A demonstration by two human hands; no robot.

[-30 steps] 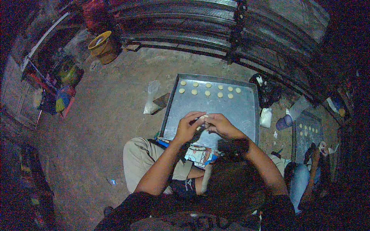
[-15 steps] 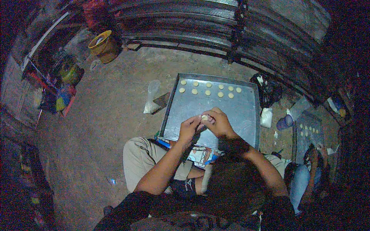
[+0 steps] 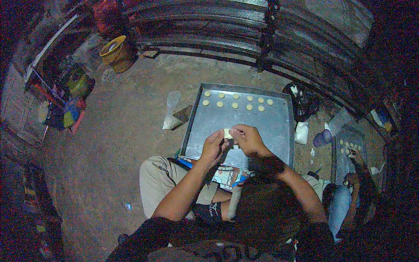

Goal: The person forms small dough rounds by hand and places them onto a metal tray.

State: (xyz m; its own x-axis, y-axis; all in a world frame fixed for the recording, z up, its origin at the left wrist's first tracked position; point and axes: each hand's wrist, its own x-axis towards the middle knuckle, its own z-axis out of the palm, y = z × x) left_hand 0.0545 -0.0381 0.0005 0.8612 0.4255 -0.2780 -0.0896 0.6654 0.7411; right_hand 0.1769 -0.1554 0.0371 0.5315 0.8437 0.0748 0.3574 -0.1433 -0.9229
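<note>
Metal tray (image 3: pixel 273 131), raised rim: near edge beneath the wrists, side rims flanking both hands, apart from them. Left hand (image 3: pixel 212 146): angled up and inward, fingertips pinching pale dough piece (image 3: pixel 228 133) over the tray's near half. Right hand (image 3: pixel 248 139): curled inward, fingers pinching the dough's right end. Beyond: open metal, then dough rounds (image 3: pixel 235 96), two rows, near the far rim.

Small white lettering (image 3: pixel 214 211), turned sideways, stands on the dark cloth (image 3: pixel 203 213) between the person's legs (image 3: pixel 158 185).
</note>
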